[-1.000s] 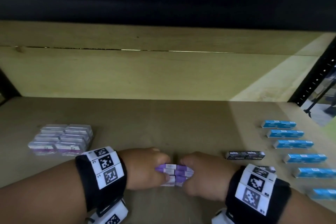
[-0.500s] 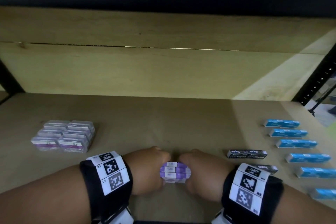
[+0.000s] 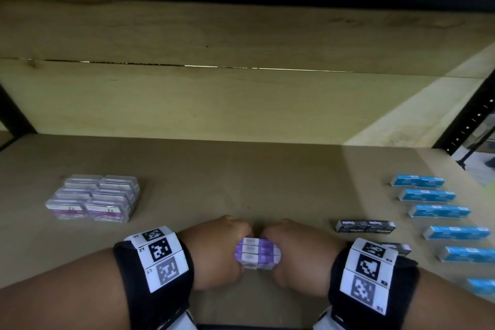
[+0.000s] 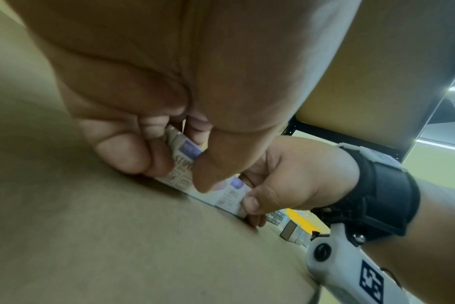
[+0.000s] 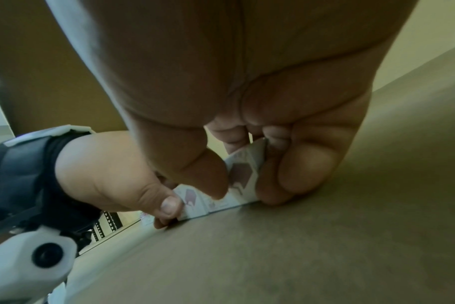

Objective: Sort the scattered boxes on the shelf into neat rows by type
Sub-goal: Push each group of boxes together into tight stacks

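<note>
here, item: purple boxes (image 3: 257, 256), a small bundle sitting on the shelf (image 3: 241, 174) near its front edge, centre. left hand (image 3: 214, 249) and right hand (image 3: 300, 252) are each curling fingers and thumb round one end, the grip closing from both sides, likely squaring the bundle into one block before it is shifted. clear boxes (image 3: 93, 198) are lying grouped at left; blue boxes (image 3: 439, 210) are lining up at right, black boxes (image 3: 364, 225) beside them.

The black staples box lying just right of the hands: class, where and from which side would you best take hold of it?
Grip the black staples box across its two long sides, near the middle, coming down from above. It lies flat, long and narrow, with bare shelf in front and behind.
</note>
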